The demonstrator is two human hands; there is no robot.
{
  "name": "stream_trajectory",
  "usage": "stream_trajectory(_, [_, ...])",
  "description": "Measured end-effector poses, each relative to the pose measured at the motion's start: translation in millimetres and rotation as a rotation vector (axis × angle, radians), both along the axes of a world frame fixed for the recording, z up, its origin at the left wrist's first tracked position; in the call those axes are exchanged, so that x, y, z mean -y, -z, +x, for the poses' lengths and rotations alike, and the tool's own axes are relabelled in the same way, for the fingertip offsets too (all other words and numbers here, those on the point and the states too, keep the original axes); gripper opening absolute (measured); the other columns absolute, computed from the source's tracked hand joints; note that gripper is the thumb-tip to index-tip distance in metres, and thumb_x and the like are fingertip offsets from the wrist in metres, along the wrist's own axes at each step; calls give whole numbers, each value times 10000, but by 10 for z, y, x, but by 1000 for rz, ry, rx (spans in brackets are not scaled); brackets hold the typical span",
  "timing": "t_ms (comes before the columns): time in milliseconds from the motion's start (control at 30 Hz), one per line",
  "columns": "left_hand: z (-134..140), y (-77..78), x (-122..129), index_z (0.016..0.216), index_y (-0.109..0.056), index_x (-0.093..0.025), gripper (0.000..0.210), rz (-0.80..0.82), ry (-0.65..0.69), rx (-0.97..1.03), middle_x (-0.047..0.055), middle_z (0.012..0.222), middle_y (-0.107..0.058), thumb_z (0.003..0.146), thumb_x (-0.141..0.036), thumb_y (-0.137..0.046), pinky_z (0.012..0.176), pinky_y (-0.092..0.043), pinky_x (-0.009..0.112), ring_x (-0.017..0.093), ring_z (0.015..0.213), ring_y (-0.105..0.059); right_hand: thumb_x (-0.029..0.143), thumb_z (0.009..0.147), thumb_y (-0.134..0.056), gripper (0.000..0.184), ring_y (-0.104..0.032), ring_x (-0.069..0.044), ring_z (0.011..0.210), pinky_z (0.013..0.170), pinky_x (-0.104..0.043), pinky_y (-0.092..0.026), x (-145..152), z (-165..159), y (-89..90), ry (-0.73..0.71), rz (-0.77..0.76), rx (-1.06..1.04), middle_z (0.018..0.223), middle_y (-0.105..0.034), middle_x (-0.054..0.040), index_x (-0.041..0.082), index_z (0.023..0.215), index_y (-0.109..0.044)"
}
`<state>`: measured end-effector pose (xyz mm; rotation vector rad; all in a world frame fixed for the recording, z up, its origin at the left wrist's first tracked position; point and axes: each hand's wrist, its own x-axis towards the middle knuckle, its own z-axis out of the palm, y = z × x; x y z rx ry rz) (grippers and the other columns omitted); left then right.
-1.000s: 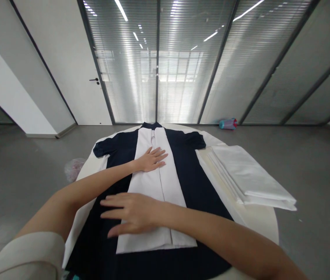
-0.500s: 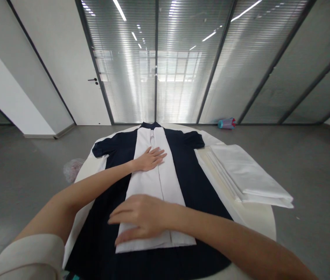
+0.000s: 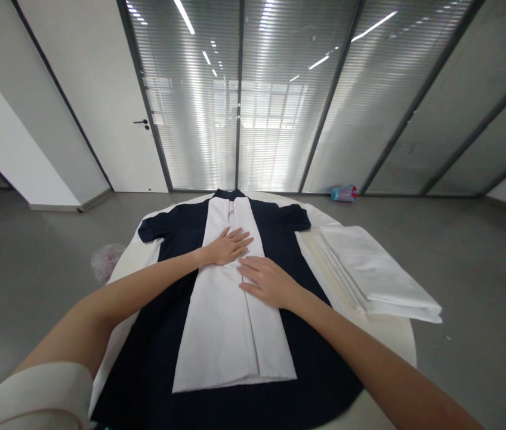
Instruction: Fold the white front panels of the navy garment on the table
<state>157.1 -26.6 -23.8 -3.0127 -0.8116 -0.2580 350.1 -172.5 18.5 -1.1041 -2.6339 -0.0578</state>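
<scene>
A dark navy short-sleeved garment (image 3: 289,263) lies spread out, its collar at the far end. Down its middle runs a long white cloth panel (image 3: 217,334) with two edges meeting near the centre; whether it is a separate piece or part of the garment I cannot tell. My left hand (image 3: 226,246) rests flat on the upper part of the white panel, fingers spread toward the right. Just below and to the right, my right hand (image 3: 270,282) lies on the same panel with fingers stretched out. Neither hand holds anything.
The garment lies on a rounded cream table (image 3: 396,334). Folded white cloth (image 3: 378,269) is stacked at the right edge, partly overhanging. A clear plastic bag (image 3: 106,261) sits on the floor at left. A blue and pink object (image 3: 343,193) lies by the glass wall.
My right hand has moved up and away from the panel's near end, coming to lie beside my left hand. The left hand stays in about the same place.
</scene>
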Motion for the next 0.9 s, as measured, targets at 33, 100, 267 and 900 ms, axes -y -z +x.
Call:
stream_trajectory(33, [2, -9, 4, 1559, -304, -270, 528, 11, 2, 10, 59, 1614, -306, 1068, -426, -185, 1207, -92, 531, 267, 1519, -164, 425, 992, -533, 406, -545, -273, 1268, 1047, -414, -403, -5, -32, -1, -29, -14, 7, 1350, -620, -139, 129, 1240, -660])
stream_trajectory(100, [2, -66, 28, 1554, -320, -267, 520, 39, 13, 43, 56, 1613, -310, 1067, -410, -210, 1216, -90, 519, 263, 1523, -150, 412, 1000, -521, 373, -582, -276, 1212, 1030, -430, -405, -13, -65, -22, 16, -28, 33, 1252, -678, -136, 128, 1165, -697])
stream_trajectory(267, [-162, -433, 263, 1527, -385, -246, 499, 54, 58, 210, 70, 1596, -344, 1059, -387, -288, 1235, -160, 473, 249, 1511, -207, 264, 996, -517, 258, -649, -249, 1012, 934, -417, -460, 83, 121, -144, 114, 15, 22, 1013, -724, -129, 124, 980, -734])
stream_trajectory(900, [-1133, -673, 1894, 1567, -279, -331, 801, -338, 295, -90, 47, 1596, -324, 834, -264, -594, 1233, -138, 555, 316, 1453, -341, 211, 919, -554, 470, -523, -248, 1313, 1077, -447, -434, 830, 642, -24, -247, -75, 63, 1398, -587, -131, 192, 1389, -557])
